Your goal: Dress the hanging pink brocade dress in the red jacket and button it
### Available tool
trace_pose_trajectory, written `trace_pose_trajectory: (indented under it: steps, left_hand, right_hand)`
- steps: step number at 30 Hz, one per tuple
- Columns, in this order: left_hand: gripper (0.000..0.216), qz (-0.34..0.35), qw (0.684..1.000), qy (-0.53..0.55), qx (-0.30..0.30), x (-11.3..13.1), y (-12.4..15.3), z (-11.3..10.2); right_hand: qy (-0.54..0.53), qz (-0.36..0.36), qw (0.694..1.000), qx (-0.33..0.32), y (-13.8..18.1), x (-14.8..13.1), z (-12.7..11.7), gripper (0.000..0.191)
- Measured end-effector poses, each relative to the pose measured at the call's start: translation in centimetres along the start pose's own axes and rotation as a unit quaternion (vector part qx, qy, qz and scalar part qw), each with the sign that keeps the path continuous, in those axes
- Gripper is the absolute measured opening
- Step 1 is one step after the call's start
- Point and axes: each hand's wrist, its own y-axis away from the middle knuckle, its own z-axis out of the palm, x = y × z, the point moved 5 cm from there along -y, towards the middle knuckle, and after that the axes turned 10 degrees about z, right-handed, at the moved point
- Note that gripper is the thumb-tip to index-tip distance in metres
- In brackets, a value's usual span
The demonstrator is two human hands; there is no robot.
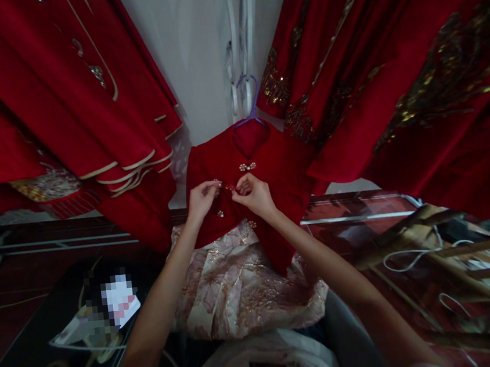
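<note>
A red jacket (287, 167) hangs before me on a purple hanger (254, 101), its front parted below the chest. My left hand (203, 200) pinches the jacket's left front edge at a small beaded clasp. Just across the gap, my right hand (254, 196) is closed on the matching beaded clasp (230, 188), its tips near the left ones but apart. Above them a pearly flower clasp (247, 167) joins the front. Lower clasp halves (220, 213) sit on separate edges. Pale pink brocade fabric (233, 278) with gold thread lies beneath, over my lap.
Red garments with pale piping (101, 105) hang at left; red garments with gold sequins (444, 81) hang at right. A black surface (35, 351) at lower left bears a plastic bag and a white packet. At right stands a wooden frame (396, 290) with white cords.
</note>
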Motion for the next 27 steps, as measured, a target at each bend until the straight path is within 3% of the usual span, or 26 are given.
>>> trace_pose_trajectory:
  steps: [8, 19, 27]
  left_hand:
    - [0.019, -0.016, 0.999, 0.013, 0.027, 0.5, 0.2, -0.5]
    - [0.033, 0.037, 0.999, -0.013, 0.012, 0.3, 0.2, -0.8]
    - [0.028, 0.066, 0.997, -0.047, 0.003, 0.2, 0.2, -1.3]
  right_hand:
    - [-0.044, 0.023, 0.998, -0.037, -3.4, 1.9, 2.5, 0.024]
    - [0.038, 0.01, 0.999, -0.015, -3.0, 1.1, 3.2, 0.012]
    - [0.061, -0.007, 0.998, 0.019, -2.4, 1.0, 3.4, 0.012]
